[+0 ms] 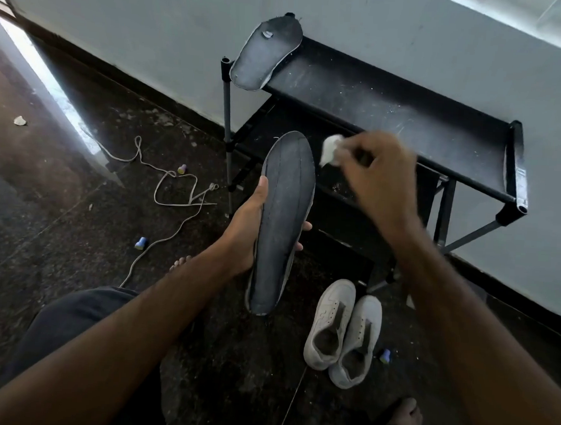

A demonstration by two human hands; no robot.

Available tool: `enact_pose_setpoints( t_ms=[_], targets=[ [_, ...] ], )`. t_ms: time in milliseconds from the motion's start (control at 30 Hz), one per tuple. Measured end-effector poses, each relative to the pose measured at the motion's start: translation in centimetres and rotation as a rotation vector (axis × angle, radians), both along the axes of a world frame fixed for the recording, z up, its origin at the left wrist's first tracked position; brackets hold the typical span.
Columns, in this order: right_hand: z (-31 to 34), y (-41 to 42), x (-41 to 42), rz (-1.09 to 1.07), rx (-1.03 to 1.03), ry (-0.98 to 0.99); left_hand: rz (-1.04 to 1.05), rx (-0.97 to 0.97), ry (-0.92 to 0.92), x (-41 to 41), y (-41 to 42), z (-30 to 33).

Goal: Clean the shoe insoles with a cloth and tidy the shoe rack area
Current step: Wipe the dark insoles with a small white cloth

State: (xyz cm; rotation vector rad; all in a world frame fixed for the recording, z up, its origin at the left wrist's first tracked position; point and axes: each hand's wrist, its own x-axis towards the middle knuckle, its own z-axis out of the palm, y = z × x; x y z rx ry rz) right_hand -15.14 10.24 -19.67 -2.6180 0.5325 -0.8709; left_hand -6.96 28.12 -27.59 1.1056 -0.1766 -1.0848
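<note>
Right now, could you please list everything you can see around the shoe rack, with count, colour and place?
held insole: 1, dark grey, upright in the left hand.
second insole: 1, dark grey, on the rack's top shelf, left end, overhanging the edge.
cloth: 1, white, pinched in the right hand, beside the held insole's tip.
shoe rack: 1, black, against the wall, its top dusty.
shoes: 2, white, unlaced, side by side on the floor.
laces: pale, loose on the floor, left; count unclear.
small caps: 3, bluish, scattered on the floor.
pale scrap: 1, floor, far left.
left hand: fingers round the insole.
right hand: blurred, gripping the cloth.
</note>
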Motion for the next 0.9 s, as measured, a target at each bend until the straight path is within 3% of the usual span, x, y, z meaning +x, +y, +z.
enact_pose_setpoints(
  t_ms=[67, 133, 233, 367, 500, 600, 700, 767, 900],
  targets=[
    [-1.3, 3.2, -0.9, 0.177, -0.015, 0.096, 0.012, 0.004, 0.035, -0.2, -0.2, 0.3],
    [-2.8, 5.6, -1.4, 0.347, -0.159, 0.211, 0.013, -0.007, 0.077, -0.7, -0.2, 0.8],
    [-3.4, 5.7, -0.7, 0.434, -0.308, 0.231, 0.017, -0.04, 0.086, -0.8, 0.0, 0.7],
    [-1.9, 2.2, 2.1, 0.25, -0.421, 0.26, -0.075, -0.063, -0.022, -0.6, -0.1, 0.4],
    [0.7, -2.5, 2.9, -0.077, -0.107, 0.061, -0.116, -0.075, -0.06, -0.7, 0.0, 0.2],
    [0.8, 0.2, 2.0, 0.037, -0.034, -0.003, -0.089, -0.052, -0.056, -0.2, -0.2, -0.2],
    [-1.3, 4.7, 0.7, 0.352, -0.185, 0.203, -0.042, -0.084, 0.004, -0.7, -0.3, 0.0],
    [-1.9, 4.9, 1.3, 0.44, -0.241, 0.22, -0.015, -0.097, -0.007, -0.7, -0.1, 0.1],
    [-0.6, 1.1, 5.3, 0.135, -0.245, 0.133, -0.075, -0.092, -0.102, -0.8, -0.1, 0.4]
  ],
)
